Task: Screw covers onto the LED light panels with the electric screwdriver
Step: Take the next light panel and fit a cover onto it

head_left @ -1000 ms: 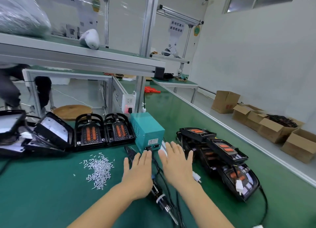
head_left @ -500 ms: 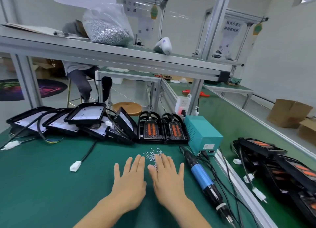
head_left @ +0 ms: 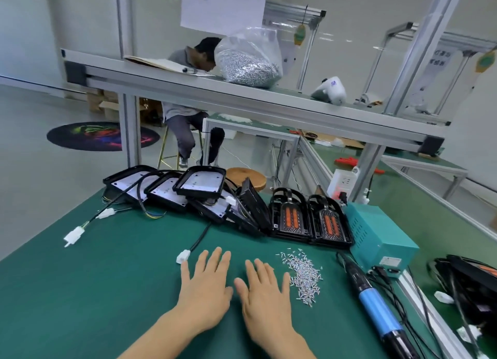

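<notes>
Neither hand holds anything: the left hand [head_left: 205, 286] and the right hand [head_left: 265, 291] both lie flat, palms down, fingers spread, side by side on the green bench mat [head_left: 80, 291].

Going left to right along the far edge, a heap of black-framed LED light panels with white backs [head_left: 172, 189] is stacked crookedly, trailing black cables that end in white plastic connectors [head_left: 74, 235]; one such connector lies just beside the left hand's little finger. Next come two black ribbed covers with orange inserts [head_left: 309, 218], lying flat against each other. Just beside the right hand is a loose pile of small silver screws [head_left: 302, 274]. Further right lies the electric screwdriver with a blue grip and black body [head_left: 372, 302], idle on the mat, near a teal metal power box [head_left: 376, 237].

No work looks begun, so the step in hand is probably setting up. It would go best by drawing one panel clear of the heap onto the open mat, seating a cover squarely on it, then taking the screwdriver in the right hand while the left steadies the parts; the cables could snag neighbouring panels.

At the right edge, a second dark pile [head_left: 473, 283] is cut off by the frame. Screw holes on panels and covers are too small to make out, and the driver's bit cannot be seen clearly.
</notes>
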The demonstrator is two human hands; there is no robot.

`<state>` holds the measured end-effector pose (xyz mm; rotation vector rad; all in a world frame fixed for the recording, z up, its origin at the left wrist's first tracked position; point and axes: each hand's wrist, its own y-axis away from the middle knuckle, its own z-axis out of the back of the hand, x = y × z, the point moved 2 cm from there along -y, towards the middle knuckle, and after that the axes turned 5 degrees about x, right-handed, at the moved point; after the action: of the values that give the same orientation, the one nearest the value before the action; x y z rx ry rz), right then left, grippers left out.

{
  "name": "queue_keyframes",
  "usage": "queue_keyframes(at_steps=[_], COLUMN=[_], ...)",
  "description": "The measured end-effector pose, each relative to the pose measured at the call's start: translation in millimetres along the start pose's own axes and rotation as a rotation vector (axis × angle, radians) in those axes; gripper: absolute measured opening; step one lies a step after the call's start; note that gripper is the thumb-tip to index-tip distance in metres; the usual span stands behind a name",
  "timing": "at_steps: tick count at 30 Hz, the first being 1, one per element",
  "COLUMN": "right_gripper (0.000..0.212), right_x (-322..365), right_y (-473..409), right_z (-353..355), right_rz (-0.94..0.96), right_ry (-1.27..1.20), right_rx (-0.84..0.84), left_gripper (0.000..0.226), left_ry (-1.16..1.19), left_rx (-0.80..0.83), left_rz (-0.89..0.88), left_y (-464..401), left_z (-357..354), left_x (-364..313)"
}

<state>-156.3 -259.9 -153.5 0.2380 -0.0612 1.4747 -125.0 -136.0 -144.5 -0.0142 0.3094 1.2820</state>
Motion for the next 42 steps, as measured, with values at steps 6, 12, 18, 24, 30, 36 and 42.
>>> queue_keyframes(at_steps=[6,12,18,24,30,36,42], right_gripper=[0.059,0.067,0.036,0.072,0.078,0.062,0.058], right_x=[5,11,11,9,6,9,2], right_y=[-5,-1,-2,-2,-9,-5,-10], right_z=[-17,-17,-17,-19,-23,-24,-29], right_rz=[0.014,0.041,0.038,0.075,0.059,0.051,0.014], right_ry=[0.037,0.045,0.090,0.121,0.112,0.110,0.005], right_rx=[-0.006,-0.286,-0.368,-0.237,-0.280,-0.178,-0.036], left_gripper=[0.064,0.059,0.058,0.060,0.028,0.017,0.017], left_ry=[0.045,0.117,0.056,-0.204,-0.305,-0.448,-0.242], left_rx=[-0.064,-0.228,-0.456,-0.499,-0.464,-0.498,-0.655], left_rz=[-0.012,-0.043,-0.003,0.057,-0.007,-0.096,-0.259], left_y=[-12,-30,-69,-112,-128,-134,-107], left_z=[9,30,70,101,110,119,138], left_x=[12,13,29,55,66,64,67])
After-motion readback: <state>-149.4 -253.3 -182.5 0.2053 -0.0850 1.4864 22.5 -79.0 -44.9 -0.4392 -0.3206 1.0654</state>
